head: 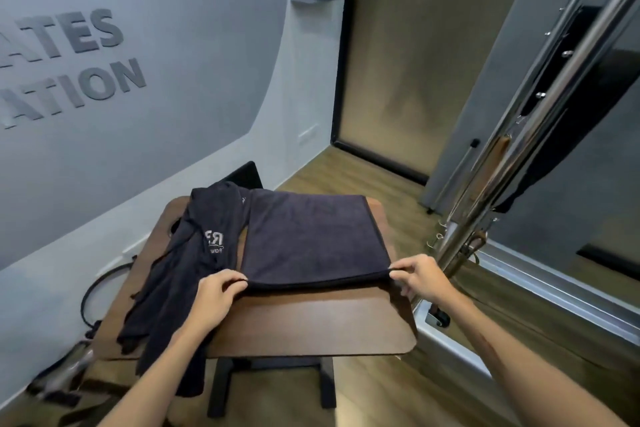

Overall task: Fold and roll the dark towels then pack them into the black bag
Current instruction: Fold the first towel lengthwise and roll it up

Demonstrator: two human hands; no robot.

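Wall lettering (69, 69) occupies the grey wall at far left. A black cable (90, 291) loops beside the left edge of the desk (311, 326). A crumpled dark towel (180, 274) with a pale logo lies on the left part of the desk and hangs over its near edge. The left hand (218, 295) pinches the near left corner of the folded dark towel (311, 239), which lies flat on the desk centre, touching the crumpled towel. The right hand (419, 279) pinches the near right corner of the same towel; both corners are raised slightly off the desk. Chrome poles (540, 121) stand at right on a wooden floor (374, 392).
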